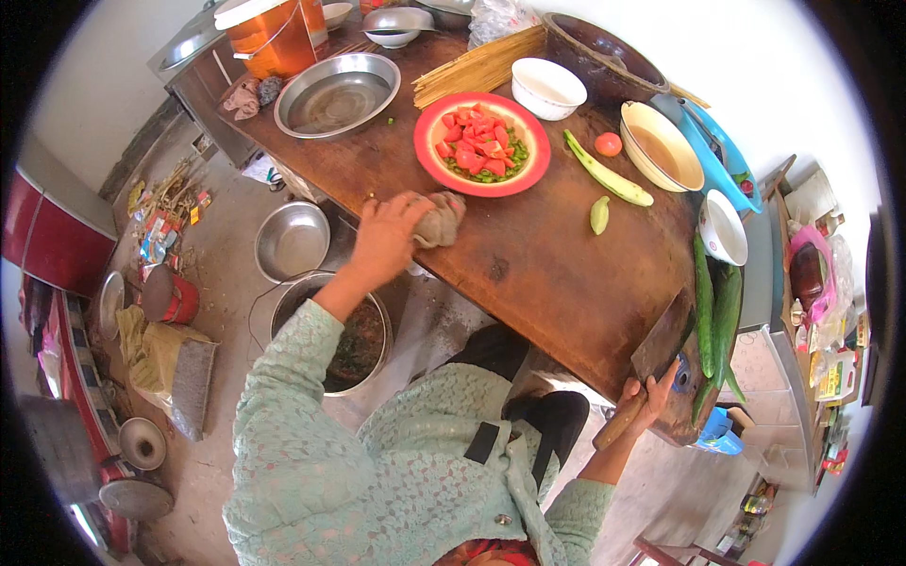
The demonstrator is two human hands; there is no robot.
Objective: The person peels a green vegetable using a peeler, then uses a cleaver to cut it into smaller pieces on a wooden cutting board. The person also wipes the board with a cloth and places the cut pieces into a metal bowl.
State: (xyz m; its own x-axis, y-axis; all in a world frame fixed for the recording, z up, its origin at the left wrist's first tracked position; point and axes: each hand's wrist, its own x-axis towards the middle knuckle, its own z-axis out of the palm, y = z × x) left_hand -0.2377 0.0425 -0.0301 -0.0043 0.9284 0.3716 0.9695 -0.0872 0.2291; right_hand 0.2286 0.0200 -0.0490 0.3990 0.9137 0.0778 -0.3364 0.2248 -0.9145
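Note:
My left hand (389, 229) is closed on a crumpled grey-brown cloth (441, 222), pressed to the wooden table (528, 269) near its front edge. Just beyond it sits a red-rimmed plate (431, 176) of cut tomato (478, 141) and chopped green pieces. At the table's right corner my right hand (646, 401) grips a cleaver (663, 335) near its wooden handle, the wide dark blade pointing away from me over the tabletop. Long green cucumbers (725, 316) lie right beside the blade. A peeled pale-green cucumber (609, 173) and a short green piece (599, 216) rest farther back.
Along the back stand a steel basin (385, 98), white bowl (548, 89), cream bowl (694, 175), brown crock (651, 77) and blue basin (731, 179). A tomato (609, 144) sits by the cream bowl. Below the left edge are a bucket (381, 363) and a metal bowl (292, 242).

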